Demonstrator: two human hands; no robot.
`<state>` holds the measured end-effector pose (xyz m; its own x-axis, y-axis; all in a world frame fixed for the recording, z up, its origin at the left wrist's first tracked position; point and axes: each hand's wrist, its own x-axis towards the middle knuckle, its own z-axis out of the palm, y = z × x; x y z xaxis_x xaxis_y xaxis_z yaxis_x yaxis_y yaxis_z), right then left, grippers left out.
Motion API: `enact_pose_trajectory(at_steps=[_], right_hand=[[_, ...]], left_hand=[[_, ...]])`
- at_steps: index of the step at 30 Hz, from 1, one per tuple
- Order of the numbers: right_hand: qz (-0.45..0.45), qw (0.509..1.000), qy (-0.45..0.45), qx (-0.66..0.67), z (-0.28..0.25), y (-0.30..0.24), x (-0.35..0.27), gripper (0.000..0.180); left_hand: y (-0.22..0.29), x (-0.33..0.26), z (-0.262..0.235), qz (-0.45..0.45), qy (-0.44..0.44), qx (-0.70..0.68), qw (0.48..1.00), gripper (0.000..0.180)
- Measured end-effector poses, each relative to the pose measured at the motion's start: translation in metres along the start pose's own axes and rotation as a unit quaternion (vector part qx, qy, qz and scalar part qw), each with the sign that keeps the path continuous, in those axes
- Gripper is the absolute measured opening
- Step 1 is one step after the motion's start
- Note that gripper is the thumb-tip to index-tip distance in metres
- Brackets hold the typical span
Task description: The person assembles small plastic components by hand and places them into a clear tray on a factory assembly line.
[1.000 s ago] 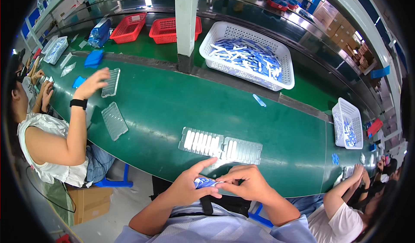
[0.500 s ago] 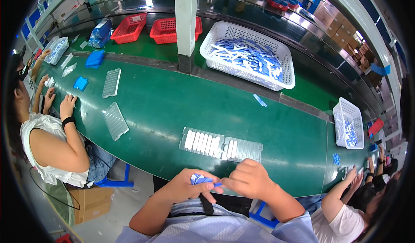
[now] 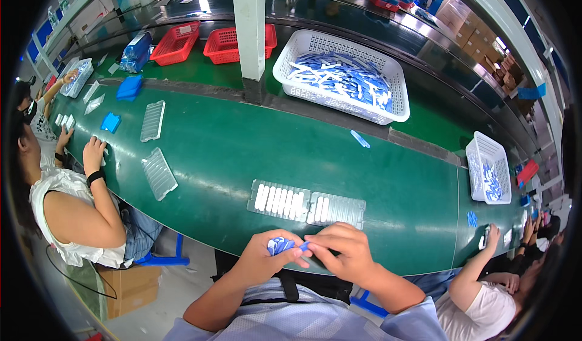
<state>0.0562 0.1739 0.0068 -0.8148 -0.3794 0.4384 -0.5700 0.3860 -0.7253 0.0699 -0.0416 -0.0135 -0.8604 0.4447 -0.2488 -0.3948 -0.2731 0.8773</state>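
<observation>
My left hand (image 3: 256,257) is closed around a bunch of slim blue-and-white pieces (image 3: 279,245), whose exact kind I cannot make out. Against its fingertips, my right hand (image 3: 344,255) pinches the end of one blue piece (image 3: 305,246). Both hands are just above the table's near edge. Right beyond them lies a clear plastic tray (image 3: 252,205) with several white rounded sticks (image 3: 279,200) in a row. Its joined right half (image 3: 350,212) bears two white sticks (image 3: 322,209) at its left end; the slots further right show no white.
A large white basket (image 3: 339,106) heaped with blue-and-white pieces stands beyond the table, near a post (image 3: 250,32). One loose piece (image 3: 359,138) lies before it. Clear trays (image 3: 159,174) and blue packs (image 3: 111,123) are at left. Co-workers sit left (image 3: 79,213) and right (image 3: 479,304).
My right hand has turned, its fingers now meeting the blue piece at the left hand's fingertips. The bunch stays in my left hand. At right, a co-worker's arm has shifted.
</observation>
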Motion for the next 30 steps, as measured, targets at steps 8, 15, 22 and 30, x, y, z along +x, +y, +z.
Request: enact_pose_trajectory(at_steps=[8,15,22,30], right_hand=[[0.145,0.966,-0.053,0.206,-0.013,0.011,0.004,0.016],[0.281,0.909,0.012,0.308,-0.066,0.054,0.02,0.006],[0.173,0.971,-0.134,-0.095,-0.051,0.044,0.046,0.023],[0.18,0.978,-0.073,0.07,-0.039,0.019,0.03,0.028]], left_hand=[[-0.005,-0.001,-0.01,-0.054,-0.034,-0.076,0.995,0.011],[-0.001,0.003,-0.006,-0.046,0.036,-0.074,0.996,0.015],[0.001,0.01,0.005,-0.047,0.035,-0.01,0.998,0.02],[0.004,0.008,0.011,-0.025,0.05,-0.007,0.998,0.019]])
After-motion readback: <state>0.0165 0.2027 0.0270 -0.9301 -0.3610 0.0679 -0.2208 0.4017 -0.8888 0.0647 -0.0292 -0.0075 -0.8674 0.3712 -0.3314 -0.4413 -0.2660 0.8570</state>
